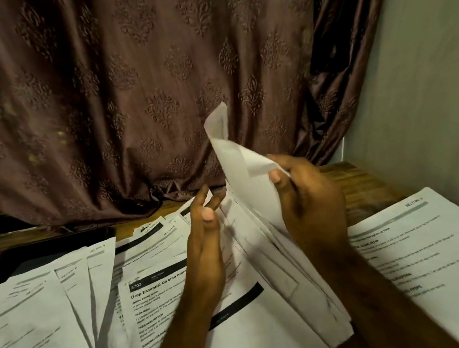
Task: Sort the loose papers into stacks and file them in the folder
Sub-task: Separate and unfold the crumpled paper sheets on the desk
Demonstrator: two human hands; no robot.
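Paper-crowded desk (365, 181), right hand (307, 192) apparently pinching sheets (245, 165)

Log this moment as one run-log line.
step: sorting | right hand: pinches lifted sheets | left hand: open beside them | loose papers: spread on table

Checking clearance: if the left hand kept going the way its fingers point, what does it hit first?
Probably the lifted sheets held up by the right hand. The left hand points up and slightly right, fingertips nearly at their lower edge; depth unclear.
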